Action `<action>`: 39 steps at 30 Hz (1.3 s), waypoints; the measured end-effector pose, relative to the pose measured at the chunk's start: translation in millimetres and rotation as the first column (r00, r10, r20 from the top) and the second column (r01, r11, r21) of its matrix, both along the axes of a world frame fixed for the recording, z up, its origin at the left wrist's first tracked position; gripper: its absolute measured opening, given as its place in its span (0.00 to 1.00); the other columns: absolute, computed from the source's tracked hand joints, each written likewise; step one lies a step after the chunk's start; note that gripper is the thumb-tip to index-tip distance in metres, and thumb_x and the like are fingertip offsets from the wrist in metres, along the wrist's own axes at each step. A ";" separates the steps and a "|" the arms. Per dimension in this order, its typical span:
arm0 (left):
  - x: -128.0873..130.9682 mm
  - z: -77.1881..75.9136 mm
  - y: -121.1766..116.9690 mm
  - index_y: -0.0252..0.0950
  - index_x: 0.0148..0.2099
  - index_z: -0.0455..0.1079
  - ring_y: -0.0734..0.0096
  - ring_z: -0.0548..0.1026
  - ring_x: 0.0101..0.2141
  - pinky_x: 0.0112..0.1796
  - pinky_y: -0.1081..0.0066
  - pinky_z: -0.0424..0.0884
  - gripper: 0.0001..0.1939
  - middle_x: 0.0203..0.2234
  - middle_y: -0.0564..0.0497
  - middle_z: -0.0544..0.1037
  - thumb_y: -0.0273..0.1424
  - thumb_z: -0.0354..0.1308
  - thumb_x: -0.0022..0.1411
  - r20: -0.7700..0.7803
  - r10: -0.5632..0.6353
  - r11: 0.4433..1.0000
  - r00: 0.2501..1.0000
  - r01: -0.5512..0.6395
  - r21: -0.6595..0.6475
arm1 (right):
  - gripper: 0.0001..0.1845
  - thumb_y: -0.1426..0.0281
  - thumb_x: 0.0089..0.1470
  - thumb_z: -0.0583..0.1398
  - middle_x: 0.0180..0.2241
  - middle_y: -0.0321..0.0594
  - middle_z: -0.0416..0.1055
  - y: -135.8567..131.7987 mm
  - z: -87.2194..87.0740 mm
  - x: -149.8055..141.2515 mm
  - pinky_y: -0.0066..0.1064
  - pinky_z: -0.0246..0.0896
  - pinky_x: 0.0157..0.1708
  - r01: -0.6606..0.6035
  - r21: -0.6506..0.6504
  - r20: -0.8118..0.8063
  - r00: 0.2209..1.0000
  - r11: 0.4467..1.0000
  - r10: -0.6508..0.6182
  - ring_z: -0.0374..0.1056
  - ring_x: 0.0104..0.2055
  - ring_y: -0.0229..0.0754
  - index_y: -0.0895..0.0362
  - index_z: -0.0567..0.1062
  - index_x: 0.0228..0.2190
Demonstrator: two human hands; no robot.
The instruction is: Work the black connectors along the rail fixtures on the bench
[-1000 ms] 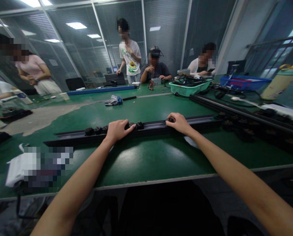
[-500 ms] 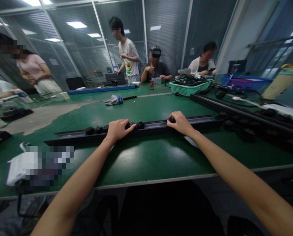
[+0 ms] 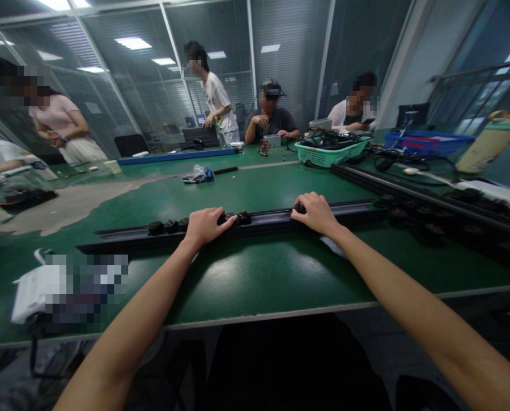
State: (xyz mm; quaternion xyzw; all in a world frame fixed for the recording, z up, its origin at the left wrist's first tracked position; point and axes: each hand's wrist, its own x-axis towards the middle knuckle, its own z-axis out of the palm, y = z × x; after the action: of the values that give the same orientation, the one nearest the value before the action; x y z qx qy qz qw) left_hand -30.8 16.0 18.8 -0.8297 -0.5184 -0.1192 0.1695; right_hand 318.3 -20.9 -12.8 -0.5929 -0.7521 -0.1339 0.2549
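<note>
A long black rail [image 3: 267, 217] with a grey channel lies across the table in front of me. Several small black knobbly parts [image 3: 169, 226] sit in a row along its left half. My left hand [image 3: 206, 224] is curled over this row, thumb stretched along the near side, closed around one or more of the parts; its fingertips are hidden behind. Further right, my right hand [image 3: 315, 210] pinches a single black part [image 3: 300, 208] at the channel, with thumb and fingers bent round it.
More black parts [image 3: 426, 222] lie at right by a second long rail [image 3: 387, 185]. Behind are a green basket [image 3: 332, 154] of cables, a blue tray [image 3: 428, 144] and a grey glove [image 3: 198, 174]. A white device [image 3: 36, 288] lies front left. Several people are around the table.
Both my hands stay in nearly the same place on the rail. Across the table, the standing person in white has leaned lower and to the left. A hand at the far left edge has withdrawn.
</note>
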 end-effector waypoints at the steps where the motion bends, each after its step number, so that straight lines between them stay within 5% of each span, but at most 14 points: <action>1: -0.1 -0.2 0.1 0.39 0.41 0.76 0.55 0.79 0.38 0.30 0.66 0.57 0.35 0.37 0.44 0.83 0.61 0.39 0.71 0.001 0.000 1.000 1.000 0.000 0.000 | 0.10 0.63 0.62 0.58 0.40 0.50 0.76 -0.5 0.3 -0.1 0.40 0.51 0.42 0.000 0.003 0.016 1.000 1.000 0.000 0.65 0.46 0.54 0.56 0.74 0.36; 39: -2.1 -1.6 1.4 0.39 0.41 0.76 0.54 0.79 0.38 0.31 0.67 0.58 0.35 0.38 0.42 0.83 0.60 0.39 0.71 0.018 -0.013 1.000 1.000 0.013 -0.010 | 0.10 0.62 0.60 0.58 0.39 0.51 0.76 -6.0 9.7 5.0 0.41 0.52 0.43 0.041 -0.019 0.072 0.997 0.999 -0.040 0.65 0.44 0.54 0.56 0.75 0.35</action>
State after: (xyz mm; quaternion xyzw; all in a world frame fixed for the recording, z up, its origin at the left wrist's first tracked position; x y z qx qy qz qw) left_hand -32.8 17.4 17.2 -0.8327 -0.5152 -0.1251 0.1598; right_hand 323.4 -27.0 -3.1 -0.6053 -0.7499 -0.1528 0.2189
